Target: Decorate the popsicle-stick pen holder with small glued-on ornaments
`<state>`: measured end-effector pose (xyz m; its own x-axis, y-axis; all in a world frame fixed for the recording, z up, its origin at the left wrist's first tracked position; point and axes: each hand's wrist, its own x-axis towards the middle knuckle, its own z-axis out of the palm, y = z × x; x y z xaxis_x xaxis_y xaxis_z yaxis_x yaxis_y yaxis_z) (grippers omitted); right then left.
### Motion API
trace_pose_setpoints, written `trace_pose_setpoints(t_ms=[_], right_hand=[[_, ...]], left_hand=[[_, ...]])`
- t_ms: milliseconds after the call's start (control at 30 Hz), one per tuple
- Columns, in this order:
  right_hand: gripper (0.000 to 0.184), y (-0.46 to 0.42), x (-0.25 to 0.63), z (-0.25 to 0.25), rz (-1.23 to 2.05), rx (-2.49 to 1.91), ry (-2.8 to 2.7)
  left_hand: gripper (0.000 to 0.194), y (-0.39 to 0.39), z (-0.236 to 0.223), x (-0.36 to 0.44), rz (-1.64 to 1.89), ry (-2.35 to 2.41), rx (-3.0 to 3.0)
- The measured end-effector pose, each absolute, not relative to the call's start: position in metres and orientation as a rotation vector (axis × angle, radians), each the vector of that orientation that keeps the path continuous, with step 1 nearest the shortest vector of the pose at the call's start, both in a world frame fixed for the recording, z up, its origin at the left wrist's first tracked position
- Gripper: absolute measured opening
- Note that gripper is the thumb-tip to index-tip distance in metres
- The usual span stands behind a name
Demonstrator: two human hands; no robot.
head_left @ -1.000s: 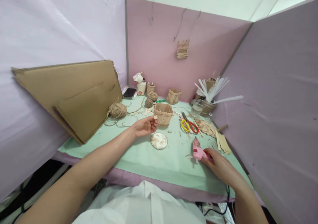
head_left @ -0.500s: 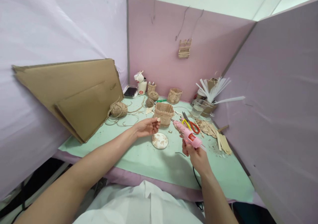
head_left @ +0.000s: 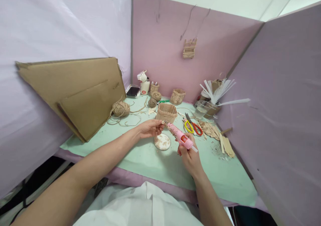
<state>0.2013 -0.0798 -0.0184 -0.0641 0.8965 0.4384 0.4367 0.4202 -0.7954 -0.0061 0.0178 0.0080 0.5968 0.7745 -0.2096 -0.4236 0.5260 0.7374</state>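
Note:
Between the fingertips of my left hand (head_left: 151,129) is a small pale wood chip (head_left: 163,122). My right hand (head_left: 188,152) is wrapped round the handle of a pink glue gun (head_left: 179,135), whose tip points left at the chip, touching it or very close. Just behind both hands stands a brown wooden basket (head_left: 166,111) with a scalloped rim, partly hidden by the left hand and the gun. Below the left hand lies a round white dish (head_left: 162,142) with several wood bits in it.
Scissors (head_left: 195,125) with red and yellow handles and loose wood strips (head_left: 227,145) lie to the right. A twine ball (head_left: 120,109) sits left beside leaning cardboard (head_left: 75,99). At the back are another basket (head_left: 178,96), a phone (head_left: 133,91) and a plastic cup (head_left: 201,109).
My right hand has moved the glue gun left, bringing its tip to the wood chip. My left hand still pinches the chip, almost in place. The view has shifted slightly.

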Motion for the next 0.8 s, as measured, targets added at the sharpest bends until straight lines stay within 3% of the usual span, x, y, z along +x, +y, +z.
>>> trace_pose_setpoints(t_ms=[267,800], right_hand=[[0.028,-0.0797,0.2007,-0.0185,0.577,-1.143,-1.69],[0.027,-0.0794,0.1991,-0.0178,0.597,-1.134,-1.673]], left_hand=[[0.008,0.0174,0.0094,-0.0046,0.792,0.589,0.692],[0.01,0.0164,0.0093,-0.0054,0.793,0.591,0.694]])
